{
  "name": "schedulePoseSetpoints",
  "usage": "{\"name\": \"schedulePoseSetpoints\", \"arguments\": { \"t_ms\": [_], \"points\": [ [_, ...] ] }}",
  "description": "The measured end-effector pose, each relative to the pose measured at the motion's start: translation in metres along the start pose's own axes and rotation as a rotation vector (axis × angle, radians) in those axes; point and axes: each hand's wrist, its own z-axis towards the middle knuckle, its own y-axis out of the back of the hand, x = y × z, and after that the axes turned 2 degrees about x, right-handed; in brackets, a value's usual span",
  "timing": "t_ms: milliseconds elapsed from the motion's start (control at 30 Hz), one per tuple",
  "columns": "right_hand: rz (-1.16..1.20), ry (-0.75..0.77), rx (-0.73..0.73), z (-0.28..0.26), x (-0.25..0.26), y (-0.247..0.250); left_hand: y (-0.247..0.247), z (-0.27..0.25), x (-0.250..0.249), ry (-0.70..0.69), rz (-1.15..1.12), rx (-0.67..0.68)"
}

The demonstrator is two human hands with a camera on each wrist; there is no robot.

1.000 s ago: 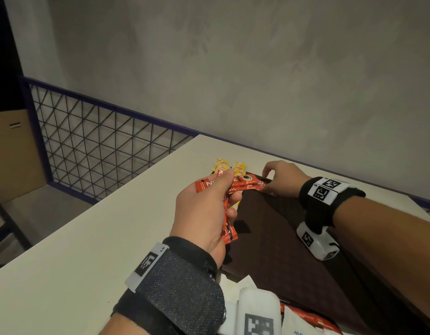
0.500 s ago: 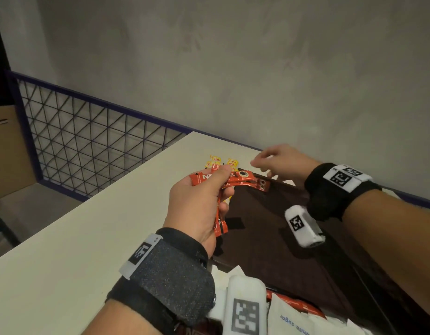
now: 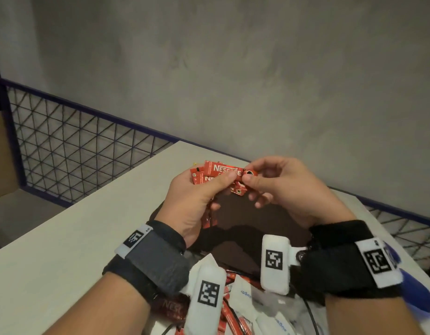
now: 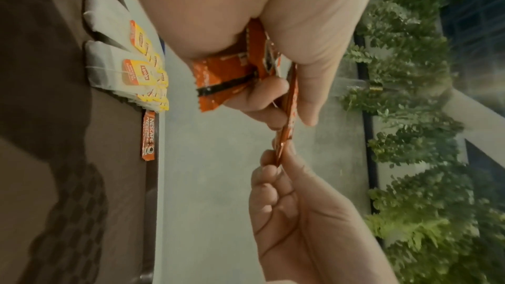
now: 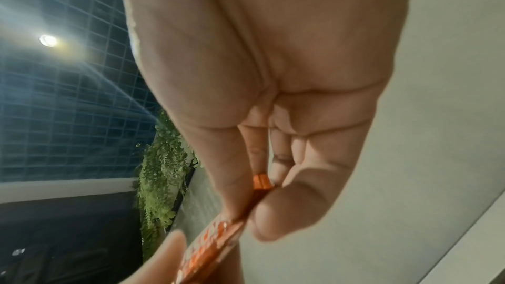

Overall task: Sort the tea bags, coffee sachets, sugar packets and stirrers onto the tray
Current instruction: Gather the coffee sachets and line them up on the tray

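My left hand (image 3: 197, 197) grips a bunch of red Nescafe coffee sachets (image 3: 218, 171) above the dark brown tray (image 3: 257, 221). My right hand (image 3: 276, 182) pinches the end of the top sachet (image 3: 250, 174) between thumb and forefinger. The left wrist view shows the bunch (image 4: 224, 81) in the left hand's fingers and the right hand (image 4: 287, 191) pinching one sachet (image 4: 287, 124) edge-on. On the tray (image 4: 54, 137) lie tea bags with yellow tags (image 4: 131, 68) and one coffee sachet (image 4: 148, 135) by the rim. In the right wrist view the pinched sachet (image 5: 259, 183) shows between thumb and finger.
A heap of white sugar packets (image 3: 245, 296) and red sachets (image 3: 230, 317) lies at the near edge of the pale table (image 3: 64, 238), partly behind my wrists. A blue wire-mesh fence (image 3: 76, 146) borders the table's far side below a grey wall.
My right hand left the tray's far corner and came to the bunch, taking hold of the top sachet's end. The left hand tilted the bunch toward me.
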Motion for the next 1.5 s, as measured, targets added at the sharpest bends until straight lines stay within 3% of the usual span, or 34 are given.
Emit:
{"name": "schedulePoseSetpoints", "arguments": {
  "t_ms": [100,233,433,533,600,700,800,933,1500],
  "points": [
    [0.052,-0.006,-0.103,0.002,-0.001,0.005,-0.001,-0.002,-0.003,0.033,-0.081,0.023],
    [0.041,-0.038,-0.088,0.001,-0.004,0.008,0.000,-0.001,0.001,0.053,-0.028,-0.015],
    [0.005,-0.116,-0.312,0.015,-0.026,0.023,0.006,0.002,-0.002,0.073,-0.057,-0.194],
    [0.025,-0.279,-0.223,0.042,-0.031,0.029,0.012,0.004,-0.010,0.061,-0.133,-0.298],
    [-0.104,-0.388,-0.161,0.066,-0.038,0.034,0.016,0.007,-0.013,0.066,-0.152,-0.338],
    [-0.312,-0.528,-0.092,0.088,-0.058,0.038,0.020,0.009,-0.016,0.068,-0.164,-0.358],
    [-0.273,-0.648,-0.067,0.097,-0.079,0.040,0.020,0.010,-0.016,0.074,-0.169,-0.353],
    [-0.184,-0.697,-0.067,0.113,-0.090,0.031,0.021,0.011,-0.014,0.092,-0.159,-0.340],
    [-0.261,-0.698,-0.124,0.143,-0.097,0.012,0.021,0.015,-0.007,0.119,-0.156,-0.324]
  ]
}}
